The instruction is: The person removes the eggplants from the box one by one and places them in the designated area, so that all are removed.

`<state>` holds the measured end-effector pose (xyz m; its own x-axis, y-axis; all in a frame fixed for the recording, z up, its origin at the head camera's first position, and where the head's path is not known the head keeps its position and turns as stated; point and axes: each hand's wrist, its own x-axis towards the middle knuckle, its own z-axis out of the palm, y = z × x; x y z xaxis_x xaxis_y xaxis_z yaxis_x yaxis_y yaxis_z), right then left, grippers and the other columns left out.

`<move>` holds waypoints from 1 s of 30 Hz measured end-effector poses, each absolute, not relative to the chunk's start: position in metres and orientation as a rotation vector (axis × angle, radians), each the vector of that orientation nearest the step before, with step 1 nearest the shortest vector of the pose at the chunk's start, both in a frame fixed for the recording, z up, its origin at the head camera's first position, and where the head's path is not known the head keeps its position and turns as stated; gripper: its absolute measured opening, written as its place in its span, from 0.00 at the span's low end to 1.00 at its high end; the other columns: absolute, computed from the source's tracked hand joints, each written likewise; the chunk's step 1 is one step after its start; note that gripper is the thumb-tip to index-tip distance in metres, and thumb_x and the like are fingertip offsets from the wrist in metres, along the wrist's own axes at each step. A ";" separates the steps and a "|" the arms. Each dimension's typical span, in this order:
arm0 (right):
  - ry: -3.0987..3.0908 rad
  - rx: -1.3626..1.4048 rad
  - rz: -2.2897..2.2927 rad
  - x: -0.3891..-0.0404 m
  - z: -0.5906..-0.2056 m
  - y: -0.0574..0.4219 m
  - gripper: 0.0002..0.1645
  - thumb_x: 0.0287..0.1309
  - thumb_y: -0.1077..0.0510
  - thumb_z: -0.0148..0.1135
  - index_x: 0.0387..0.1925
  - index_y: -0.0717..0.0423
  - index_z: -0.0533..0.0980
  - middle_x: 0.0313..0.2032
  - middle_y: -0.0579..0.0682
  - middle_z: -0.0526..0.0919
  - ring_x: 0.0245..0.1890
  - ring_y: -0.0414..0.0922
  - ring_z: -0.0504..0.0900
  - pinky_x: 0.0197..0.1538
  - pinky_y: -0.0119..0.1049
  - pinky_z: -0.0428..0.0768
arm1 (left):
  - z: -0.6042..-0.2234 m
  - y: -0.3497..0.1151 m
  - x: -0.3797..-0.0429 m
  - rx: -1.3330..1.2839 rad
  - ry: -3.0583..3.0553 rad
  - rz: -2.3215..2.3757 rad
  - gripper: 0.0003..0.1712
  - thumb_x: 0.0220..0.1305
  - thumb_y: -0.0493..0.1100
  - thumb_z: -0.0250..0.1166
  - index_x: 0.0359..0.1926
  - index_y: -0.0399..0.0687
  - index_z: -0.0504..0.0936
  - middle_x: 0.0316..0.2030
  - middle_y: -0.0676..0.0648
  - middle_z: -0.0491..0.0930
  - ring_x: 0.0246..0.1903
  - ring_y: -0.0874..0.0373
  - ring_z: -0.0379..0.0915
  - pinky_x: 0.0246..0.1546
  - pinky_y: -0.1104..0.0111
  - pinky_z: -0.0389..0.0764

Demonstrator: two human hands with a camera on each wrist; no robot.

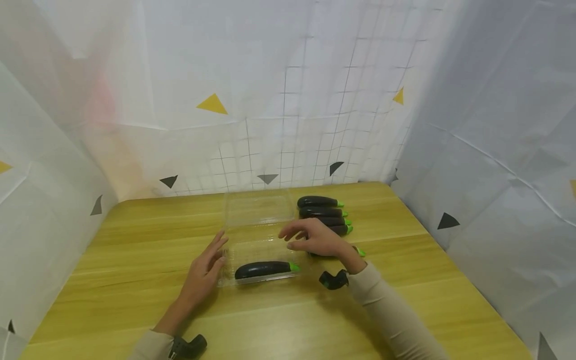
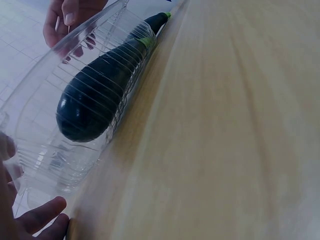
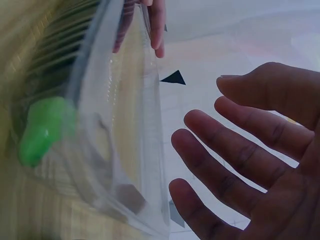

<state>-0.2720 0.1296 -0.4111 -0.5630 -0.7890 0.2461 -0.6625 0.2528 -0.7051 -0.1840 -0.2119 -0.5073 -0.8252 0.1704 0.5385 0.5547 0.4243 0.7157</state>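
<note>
A clear plastic clamshell box (image 1: pixel 261 246) lies with its lid (image 1: pixel 258 207) folded back toward the wall. One dark eggplant (image 1: pixel 263 270) with a green stem rests along the box's near side; the left wrist view shows the same eggplant (image 2: pixel 92 95) through the ribbed wall. My left hand (image 1: pixel 202 272) is at the box's left end, its fingers extended along the wall. Above the box's right end hovers my right hand (image 1: pixel 317 237), fingers spread and holding nothing. In the right wrist view that hand (image 3: pixel 260 155) is apart from the box.
Several eggplants (image 1: pixel 319 201) lie in a row to the right of the lid, partly behind my right hand. Another eggplant (image 1: pixel 360 251) is nearer, mostly hidden by that hand. The wooden table (image 1: pixel 135 260) is bounded by white sheeted walls (image 1: pixel 180 160).
</note>
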 end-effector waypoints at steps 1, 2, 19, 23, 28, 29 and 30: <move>2.355 -1.382 -1.198 -0.272 -0.412 0.128 0.17 0.69 0.64 0.66 0.57 0.59 0.82 0.52 0.53 0.87 0.52 0.51 0.85 0.55 0.56 0.82 | -0.507 -0.212 -0.184 -0.618 -2.299 -1.369 0.30 0.77 0.31 0.58 0.76 0.44 0.69 0.78 0.42 0.60 0.61 0.36 0.76 0.58 0.80 0.70; 2.352 -1.383 -1.194 -0.272 -0.413 0.127 0.17 0.69 0.64 0.67 0.57 0.58 0.82 0.52 0.53 0.87 0.52 0.51 0.85 0.55 0.55 0.82 | -0.507 -0.212 -0.184 -0.616 -2.300 -1.368 0.30 0.76 0.30 0.58 0.76 0.42 0.69 0.77 0.40 0.60 0.61 0.35 0.76 0.58 0.80 0.69; 2.208 -1.360 -1.163 -0.262 -0.422 0.102 0.16 0.69 0.64 0.66 0.56 0.56 0.82 0.54 0.59 0.84 0.54 0.57 0.84 0.57 0.48 0.81 | -0.510 -0.213 -0.184 -0.629 -2.297 -1.372 0.31 0.77 0.30 0.57 0.77 0.47 0.68 0.78 0.42 0.59 0.61 0.36 0.75 0.58 0.81 0.69; 2.178 -1.365 -1.139 -0.260 -0.425 0.097 0.17 0.68 0.65 0.67 0.57 0.58 0.82 0.55 0.60 0.84 0.55 0.58 0.83 0.58 0.49 0.81 | -0.509 -0.212 -0.184 -0.624 -2.304 -1.368 0.31 0.77 0.30 0.57 0.77 0.46 0.68 0.78 0.42 0.59 0.61 0.36 0.76 0.58 0.81 0.69; 2.168 -1.380 -1.112 -0.259 -0.429 0.094 0.19 0.67 0.65 0.67 0.58 0.63 0.81 0.55 0.59 0.84 0.55 0.55 0.84 0.58 0.49 0.81 | -0.509 -0.212 -0.184 -0.619 -2.315 -1.357 0.30 0.77 0.30 0.57 0.77 0.45 0.68 0.78 0.41 0.59 0.60 0.36 0.76 0.57 0.81 0.70; 2.168 -1.383 -1.105 -0.259 -0.430 0.094 0.19 0.67 0.65 0.67 0.58 0.63 0.81 0.55 0.60 0.84 0.55 0.54 0.84 0.58 0.49 0.81 | -0.509 -0.213 -0.184 -0.618 -2.317 -1.354 0.30 0.77 0.30 0.57 0.77 0.45 0.68 0.78 0.41 0.58 0.60 0.36 0.76 0.57 0.81 0.70; 2.172 -1.384 -1.095 -0.259 -0.431 0.093 0.19 0.67 0.64 0.68 0.58 0.63 0.81 0.55 0.58 0.84 0.55 0.53 0.84 0.57 0.48 0.81 | -0.510 -0.213 -0.185 -0.616 -2.319 -1.349 0.30 0.78 0.31 0.56 0.77 0.45 0.68 0.78 0.41 0.58 0.60 0.36 0.76 0.57 0.81 0.70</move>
